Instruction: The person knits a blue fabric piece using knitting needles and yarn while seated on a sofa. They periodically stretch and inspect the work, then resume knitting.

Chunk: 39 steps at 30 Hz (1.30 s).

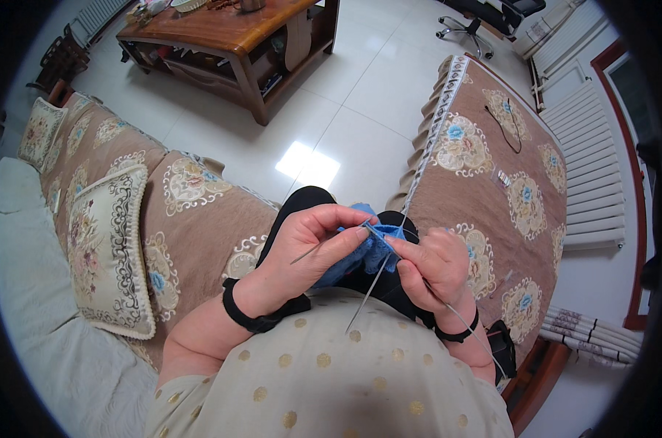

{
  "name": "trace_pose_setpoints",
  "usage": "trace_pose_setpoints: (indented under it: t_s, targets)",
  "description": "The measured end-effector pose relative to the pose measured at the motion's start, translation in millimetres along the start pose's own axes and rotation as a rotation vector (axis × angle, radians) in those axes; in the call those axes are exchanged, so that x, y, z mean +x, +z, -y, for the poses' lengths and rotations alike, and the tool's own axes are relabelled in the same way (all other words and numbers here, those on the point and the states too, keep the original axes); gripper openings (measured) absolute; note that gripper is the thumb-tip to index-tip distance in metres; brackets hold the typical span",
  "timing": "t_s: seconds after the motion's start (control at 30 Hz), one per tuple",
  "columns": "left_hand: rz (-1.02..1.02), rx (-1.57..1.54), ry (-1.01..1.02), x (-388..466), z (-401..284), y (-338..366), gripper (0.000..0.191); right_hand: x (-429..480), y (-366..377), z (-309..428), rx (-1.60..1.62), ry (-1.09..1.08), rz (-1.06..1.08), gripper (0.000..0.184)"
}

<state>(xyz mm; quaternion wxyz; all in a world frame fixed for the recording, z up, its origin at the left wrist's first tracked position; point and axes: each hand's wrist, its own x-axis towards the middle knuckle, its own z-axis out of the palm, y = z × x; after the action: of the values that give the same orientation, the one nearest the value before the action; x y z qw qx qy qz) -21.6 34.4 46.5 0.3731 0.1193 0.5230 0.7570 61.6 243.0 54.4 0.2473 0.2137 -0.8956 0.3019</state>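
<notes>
Blue knitting [376, 257] hangs over my lap, its top edge carried on thin metal knitting needles. My left hand [322, 235] pinches the knitting and a needle between thumb and forefinger; that needle's free end [304, 254] sticks out below the thumb. My right hand [432, 268] grips another needle, its forefinger pressed near the stitches. A further needle [363, 301] slants down from the work toward my shirt. A grey strand [476, 336] trails from under my right hand along the forearm. Part of the knitting is hidden behind my left hand.
A brown flowered sofa cover [199, 219] runs along the left, with an embroidered cushion [112, 252] on it. On the right, a covered seat [473, 142] bears a dark cord [509, 131]. A wooden coffee table [221, 33] stands ahead on the tiled floor [358, 104].
</notes>
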Motion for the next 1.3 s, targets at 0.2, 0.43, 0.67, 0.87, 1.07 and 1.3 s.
trace_pose_setpoints:
  t_s: [0.2, 0.43, 0.67, 0.87, 1.07, 1.3]
  targets:
    - [-0.036, -0.032, 0.048, 2, 2, 3, 0.016, 1, 4, 0, -0.065, -0.011, -0.01, 0.032]
    - [0.031, -0.012, 0.113, 4, 10, 1, 0.017, 7, 10, 4, -0.192, 0.027, 0.015, 0.037]
    - [0.041, 0.142, 0.233, 3, 20, 5, 0.012, 43, 12, -9, 0.08, 0.083, 0.117, 0.054]
    - [-0.009, 0.135, 0.26, 1, 17, 1, 0.015, 34, 14, -4, -0.015, 0.024, -0.089, 0.039]
    - [-0.083, 0.031, 0.281, 2, 15, 5, 0.019, 7, 9, 2, -0.043, 0.067, -0.106, 0.023]
    - [0.1, 0.046, 0.088, -2, 8, 1, 0.018, 2, 10, -3, 0.084, 0.059, -0.12, 0.024]
